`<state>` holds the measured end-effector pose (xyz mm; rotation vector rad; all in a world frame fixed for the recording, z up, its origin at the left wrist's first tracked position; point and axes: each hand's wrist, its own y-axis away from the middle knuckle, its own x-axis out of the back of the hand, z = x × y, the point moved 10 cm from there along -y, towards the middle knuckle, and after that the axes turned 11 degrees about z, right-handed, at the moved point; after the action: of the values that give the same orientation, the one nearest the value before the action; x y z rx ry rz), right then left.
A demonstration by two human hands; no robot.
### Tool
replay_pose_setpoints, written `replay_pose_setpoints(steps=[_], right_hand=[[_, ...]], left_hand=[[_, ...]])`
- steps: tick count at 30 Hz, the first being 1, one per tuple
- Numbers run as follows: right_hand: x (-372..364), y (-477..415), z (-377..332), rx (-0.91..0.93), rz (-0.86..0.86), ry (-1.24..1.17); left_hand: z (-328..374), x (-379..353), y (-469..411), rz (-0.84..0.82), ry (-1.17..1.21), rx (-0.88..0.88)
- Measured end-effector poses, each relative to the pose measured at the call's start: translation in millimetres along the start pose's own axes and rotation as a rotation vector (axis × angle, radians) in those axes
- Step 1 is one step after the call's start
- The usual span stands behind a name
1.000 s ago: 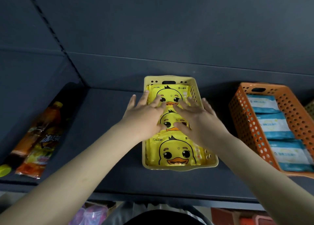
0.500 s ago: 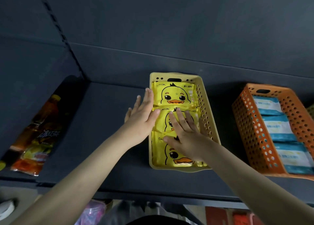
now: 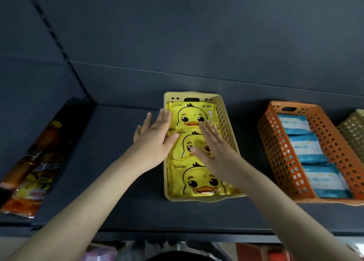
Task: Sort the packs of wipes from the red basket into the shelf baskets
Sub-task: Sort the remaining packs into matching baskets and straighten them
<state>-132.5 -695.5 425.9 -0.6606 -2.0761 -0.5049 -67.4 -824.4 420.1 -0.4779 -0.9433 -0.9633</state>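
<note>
A yellow shelf basket (image 3: 224, 115) stands on the dark shelf and holds three yellow duck-print packs of wipes (image 3: 199, 184) in a row. My left hand (image 3: 155, 137) lies flat with straight fingers against the basket's left wall, its thumb over the rim on the middle pack. My right hand (image 3: 211, 144) rests flat on the middle pack, fingers straight and pointing to the far pack. Neither hand grips anything. The red basket is not in view.
An orange basket (image 3: 275, 148) with three blue-and-white packs stands to the right, and a brown basket (image 3: 352, 130) shows at the right edge. Bottled drinks (image 3: 35, 170) lie on the neighbouring shelf at the left. The shelf's front edge runs below my forearms.
My left hand slid from on top of the packs to the basket's left side. My right hand moved further into the basket and flattened over the middle pack.
</note>
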Motion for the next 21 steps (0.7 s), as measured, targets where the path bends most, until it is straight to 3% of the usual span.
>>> replay_pose_setpoints(steps=[4, 10, 16, 19, 21], right_hand=[[82, 14, 20, 0.063, 0.194, 0.018], [167, 41, 133, -0.066, 0.411, 0.234], [168, 30, 251, -0.2, 0.259, 0.336], [138, 20, 278, -0.233, 0.091, 0.326], [125, 22, 288, -0.249, 0.072, 0.267]], left_hand=[[53, 26, -14, 0.139, -0.06, -0.125], [171, -8, -38, 0.224, -0.067, -0.319], [256, -116, -53, 0.002, -0.07, -0.298], [269, -163, -54, -0.105, -0.106, -0.267], [266, -178, -55, -0.126, -0.133, -0.244]])
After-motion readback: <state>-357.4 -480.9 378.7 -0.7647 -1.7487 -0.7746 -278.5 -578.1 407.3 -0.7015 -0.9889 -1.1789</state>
